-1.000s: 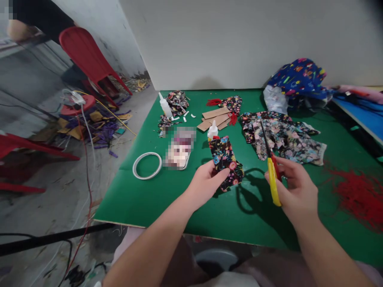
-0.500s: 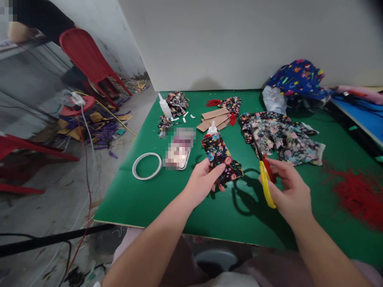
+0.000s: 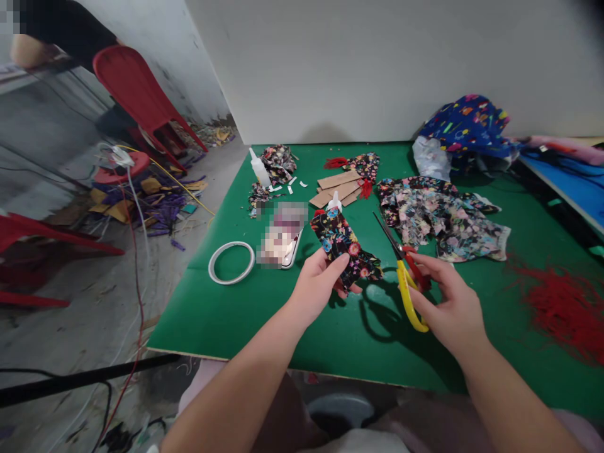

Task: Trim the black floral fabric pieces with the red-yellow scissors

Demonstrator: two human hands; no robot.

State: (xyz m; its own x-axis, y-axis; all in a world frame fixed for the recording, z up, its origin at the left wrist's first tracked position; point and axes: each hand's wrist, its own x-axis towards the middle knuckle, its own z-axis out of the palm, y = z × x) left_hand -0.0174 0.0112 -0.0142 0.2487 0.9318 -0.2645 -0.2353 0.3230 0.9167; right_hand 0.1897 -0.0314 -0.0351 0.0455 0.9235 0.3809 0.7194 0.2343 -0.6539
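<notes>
Between the thumb and fingers of my left hand (image 3: 321, 277) is a black floral fabric piece (image 3: 346, 245), held above the green tabletop. My right hand (image 3: 450, 299) grips scissors (image 3: 409, 289) with one yellow and one red handle. Their dark blades point up and to the left, apart from the fabric. Behind the held piece, a white-capped glue bottle (image 3: 335, 202) is partly hidden. A larger floral cloth (image 3: 438, 217) lies crumpled beyond the scissors. Just left of my left hand rests a phone (image 3: 295, 245), its screen blurred.
A tape ring (image 3: 231, 263) lies at the left. Cardboard strips (image 3: 337, 182), a second bottle (image 3: 259, 168) and fabric scraps (image 3: 279, 162) sit farther back. Red threads (image 3: 566, 308) spread at the right, near a blue patterned cloth (image 3: 472, 129). A person (image 3: 70, 31) sits on a red chair (image 3: 136, 88).
My right hand has moved slightly left with the scissors, bringing the blades away from the large floral cloth. The fabric in my left hand has tilted and shifted a little left.
</notes>
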